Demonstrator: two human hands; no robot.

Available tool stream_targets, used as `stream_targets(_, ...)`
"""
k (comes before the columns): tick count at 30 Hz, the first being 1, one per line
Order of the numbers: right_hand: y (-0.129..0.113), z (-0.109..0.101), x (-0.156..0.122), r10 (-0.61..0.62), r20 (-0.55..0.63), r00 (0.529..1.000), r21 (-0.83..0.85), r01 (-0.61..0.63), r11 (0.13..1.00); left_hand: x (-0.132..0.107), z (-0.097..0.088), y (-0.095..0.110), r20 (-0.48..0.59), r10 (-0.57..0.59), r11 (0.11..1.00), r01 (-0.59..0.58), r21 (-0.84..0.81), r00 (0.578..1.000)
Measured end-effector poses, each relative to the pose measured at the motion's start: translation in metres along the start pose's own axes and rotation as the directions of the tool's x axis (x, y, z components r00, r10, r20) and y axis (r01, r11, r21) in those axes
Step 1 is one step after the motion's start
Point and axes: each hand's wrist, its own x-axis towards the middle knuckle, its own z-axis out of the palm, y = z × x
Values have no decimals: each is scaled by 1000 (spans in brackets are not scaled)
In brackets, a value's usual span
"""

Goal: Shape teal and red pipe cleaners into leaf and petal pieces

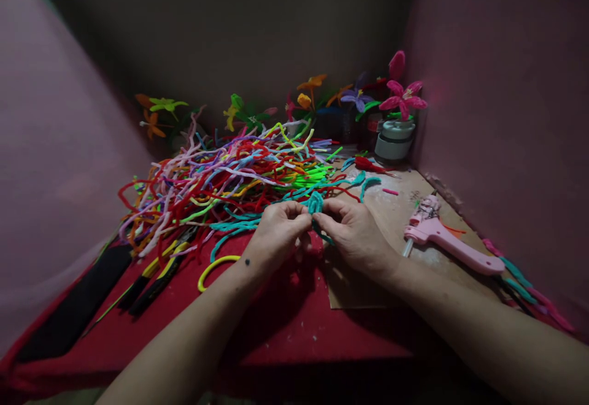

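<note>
A teal pipe cleaner point(315, 202), bent into a small looped petal shape, is pinched between both hands above the front of the table. My left hand point(281, 224) is closed, thumb and forefinger gripping its lower left side. Opposite it, my right hand point(352, 228) pinches the lower right side, fingers curled. A loose teal end hangs below the right fingertips. The exact grip point is partly hidden by the fingers. Behind and left of the hands, more teal pipe cleaners point(237, 226) lie on the red cloth point(276, 325).
A big tangle of coloured pipe cleaners point(216, 175) fills the back left. Yellow-handled pliers point(168, 264) and a black strip point(76, 304) lie left. A pink glue gun point(460, 248) rests on cardboard point(363, 288) at right. Pipe-cleaner flowers point(404, 99) stand along the back wall.
</note>
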Motion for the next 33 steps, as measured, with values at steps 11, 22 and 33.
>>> stream_targets(11, 7, 4, -1, 100, -56, 993, 92, -95, 991, -3, 4, 4, -42, 40, 999, -41, -29, 998)
stream_targets(22, 10, 1, 5, 149, -79, 986, 55, -145, 988, 1, 1, 3, -2, -3, 999, 3, -34, 1000)
stream_targets(33, 7, 2, 1, 32, -55, 998, -60, -35, 998, 2, 3, 5, 17, 34, 999, -34, -10, 999)
